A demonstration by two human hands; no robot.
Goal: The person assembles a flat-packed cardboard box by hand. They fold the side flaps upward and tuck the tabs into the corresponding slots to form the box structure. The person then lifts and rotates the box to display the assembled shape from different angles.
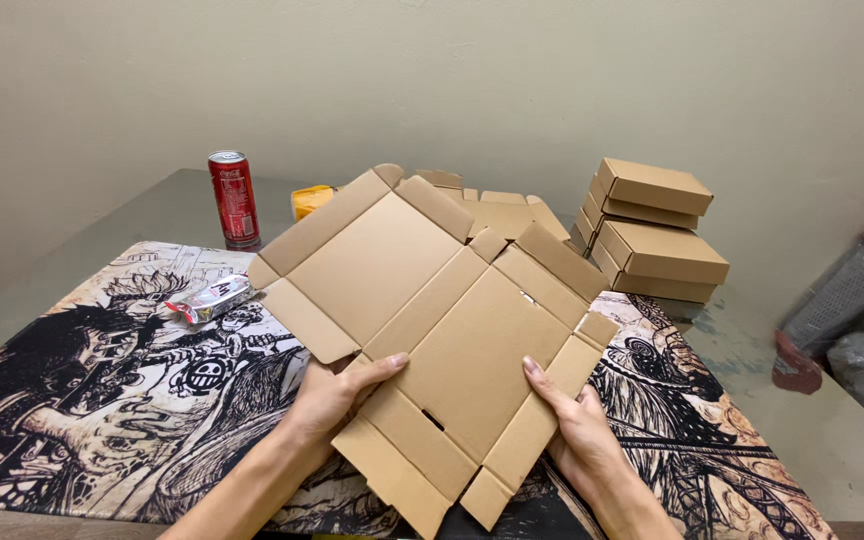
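Left hand (337,392) pinches one near edge of the flat die-cut cardboard box blank (432,320), right hand (577,425) grips the other, holding it tilted above the printed desk mat (102,400). Its far flap could catch the folded boxes (657,235) behind.

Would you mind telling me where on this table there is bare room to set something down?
The printed mat is bare at its near left, below the snack wrapper. Grey tabletop shows right of the mat. It is crowded in the middle, where both hands, left hand and right hand, hold the flat cardboard blank, and behind it by the stacked boxes.
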